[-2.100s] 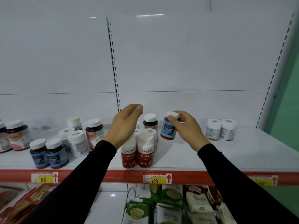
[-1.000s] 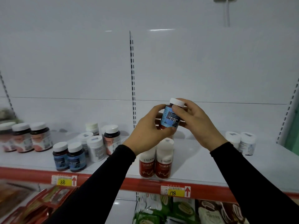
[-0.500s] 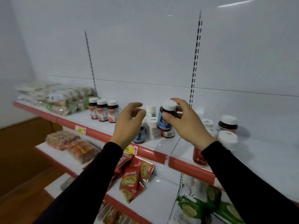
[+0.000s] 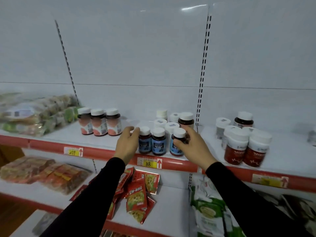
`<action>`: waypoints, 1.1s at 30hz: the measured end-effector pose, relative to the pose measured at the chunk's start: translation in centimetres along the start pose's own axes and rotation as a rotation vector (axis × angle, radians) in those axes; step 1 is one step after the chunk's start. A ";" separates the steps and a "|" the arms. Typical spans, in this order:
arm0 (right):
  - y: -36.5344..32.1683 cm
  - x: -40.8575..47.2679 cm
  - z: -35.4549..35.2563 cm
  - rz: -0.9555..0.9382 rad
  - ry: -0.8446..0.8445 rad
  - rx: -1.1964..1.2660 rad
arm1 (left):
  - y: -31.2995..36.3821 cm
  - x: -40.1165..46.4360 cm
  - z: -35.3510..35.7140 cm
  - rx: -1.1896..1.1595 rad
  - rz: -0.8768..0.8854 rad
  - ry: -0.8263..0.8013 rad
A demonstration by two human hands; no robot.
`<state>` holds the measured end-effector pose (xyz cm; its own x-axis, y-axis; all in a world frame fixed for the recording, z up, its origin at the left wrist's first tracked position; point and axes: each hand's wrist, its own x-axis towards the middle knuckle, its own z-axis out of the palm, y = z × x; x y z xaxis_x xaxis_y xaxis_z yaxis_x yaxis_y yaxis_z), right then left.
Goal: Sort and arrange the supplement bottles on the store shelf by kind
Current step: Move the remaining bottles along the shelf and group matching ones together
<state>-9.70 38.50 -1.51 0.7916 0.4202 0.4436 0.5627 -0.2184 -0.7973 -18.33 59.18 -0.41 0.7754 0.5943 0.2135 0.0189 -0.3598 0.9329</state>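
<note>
Three blue-label bottles [image 4: 159,141] stand in a row at the front edge of the shelf [image 4: 109,140], dark round plastic bodies with white screw caps. Right hand [image 4: 191,142] grips the rightmost one [image 4: 177,142] around its neck, fingers curled, base at shelf level; can't tell if it's fully seated. Left hand [image 4: 128,142] sits against the leftmost of the row, fingers loosely bent toward its cap, holding nothing. Both sleeves black.

Behind the row: white squat jars [image 4: 160,123] and a dark bottle [image 4: 186,119], partly hidden by the front bottles and the right hand. Left of that, three pink-label bottles [image 4: 100,123] side by side. Right of the upright, two red bottles with tall white caps [image 4: 246,147], blurred, with more white jars and a dark bottle behind.

Bottle label text is too blurred to read. Yellow price tags on the red shelf lip: "88" [image 4: 149,163] under the blue row, "299" [image 4: 73,152] further left. Shelf below carries red snack sachets [image 4: 138,195] and green-white bags [image 4: 210,211], cut off at the frame's bottom. Wrapped packs [image 4: 34,113] at far left are smeared.
</note>
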 end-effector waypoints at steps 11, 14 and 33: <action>-0.6 -0.2 1.7 0.094 0.003 -0.044 | -0.9 1.3 -0.4 0.042 0.056 -0.149; -0.9 0.0 1.4 0.093 -0.006 -0.026 | -0.4 1.3 -0.8 0.080 0.086 -0.119; -5.9 -2.3 -17.8 -0.048 0.492 -0.003 | 13.5 -3.3 13.6 -0.299 0.474 -0.389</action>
<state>-10.63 23.16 9.40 0.7827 -0.0356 0.6213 0.6017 -0.2117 -0.7701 -12.08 42.60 7.57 0.8282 0.0997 0.5515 -0.5110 -0.2696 0.8162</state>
